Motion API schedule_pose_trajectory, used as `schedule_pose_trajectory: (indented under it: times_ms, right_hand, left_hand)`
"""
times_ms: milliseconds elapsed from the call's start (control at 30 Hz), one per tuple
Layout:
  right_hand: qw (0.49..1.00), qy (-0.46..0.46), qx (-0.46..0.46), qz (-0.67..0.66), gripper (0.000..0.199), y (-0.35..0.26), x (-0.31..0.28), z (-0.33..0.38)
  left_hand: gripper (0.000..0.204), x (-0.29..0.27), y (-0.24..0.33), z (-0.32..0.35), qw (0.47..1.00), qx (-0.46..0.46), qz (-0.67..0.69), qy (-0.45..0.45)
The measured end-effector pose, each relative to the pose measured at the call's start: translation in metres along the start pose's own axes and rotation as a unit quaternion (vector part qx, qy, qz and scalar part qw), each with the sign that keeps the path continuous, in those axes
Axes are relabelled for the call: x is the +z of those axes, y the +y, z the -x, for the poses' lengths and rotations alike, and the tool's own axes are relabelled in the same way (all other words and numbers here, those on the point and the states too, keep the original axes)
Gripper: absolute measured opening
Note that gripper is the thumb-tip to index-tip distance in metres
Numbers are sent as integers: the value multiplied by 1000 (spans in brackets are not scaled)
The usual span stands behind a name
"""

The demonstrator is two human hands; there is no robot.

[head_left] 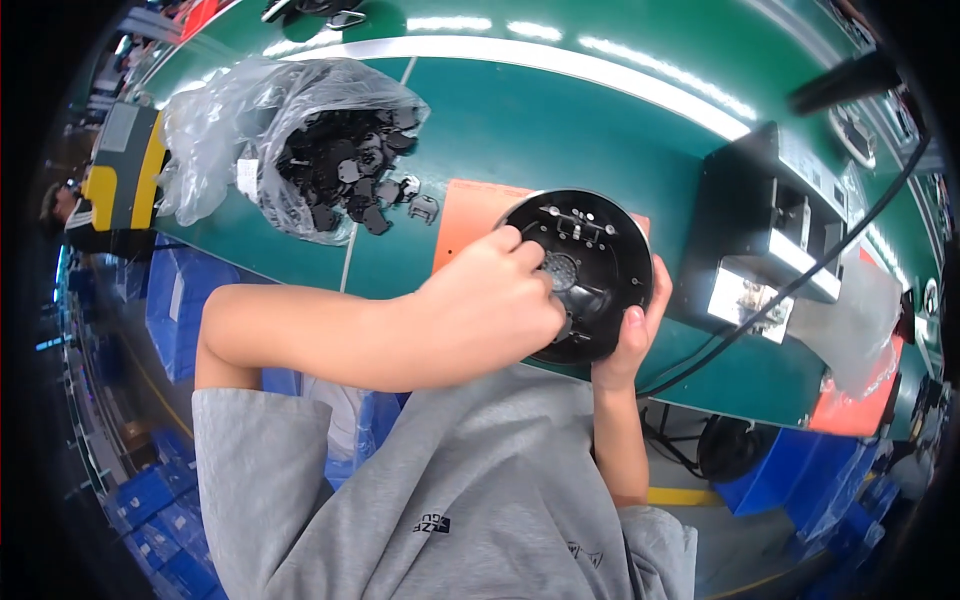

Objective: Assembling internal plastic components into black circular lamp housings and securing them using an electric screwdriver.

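1. Fingers: right hand (632, 340) clamped on right rim of black round housing (608, 280); left hand (495, 300) curled over its left interior, can't tell if pinching anything.
2. Housing sits between hands, over orange sheet (472, 207), open side up.
3. Probably light, stiff, slick plastic. Best hold: rim, clear of inner fittings (580, 226).
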State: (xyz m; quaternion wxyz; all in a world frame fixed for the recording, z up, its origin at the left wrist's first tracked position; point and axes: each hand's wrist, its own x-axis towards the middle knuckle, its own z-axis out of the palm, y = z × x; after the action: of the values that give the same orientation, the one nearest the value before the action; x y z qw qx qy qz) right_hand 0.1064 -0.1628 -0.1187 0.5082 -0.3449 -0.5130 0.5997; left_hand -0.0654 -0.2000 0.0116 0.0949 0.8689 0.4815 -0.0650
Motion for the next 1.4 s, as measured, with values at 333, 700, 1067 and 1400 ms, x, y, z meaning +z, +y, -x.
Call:
schedule_pose_trajectory:
  times_ms: [333, 700, 1067, 1400]
  right_hand:
    - [999, 24, 31, -21, 72, -3, 0, 4]
    - [999, 31, 24, -23, 73, -9, 5, 1]
    - [999, 37, 30, -22, 73, -12, 7, 0]
    - [998, 50, 28, -32, 69, -13, 11, 1]
  left_hand:
    - [19, 30, -93, 78, 919, -201, 129, 314]
    - [31, 73, -108, 77, 980, -147, 73, 113]
    - [20, 84, -102, 95, 889, -276, 217, 293]
    - [30, 73, -90, 119, 672, -352, 574, 309]
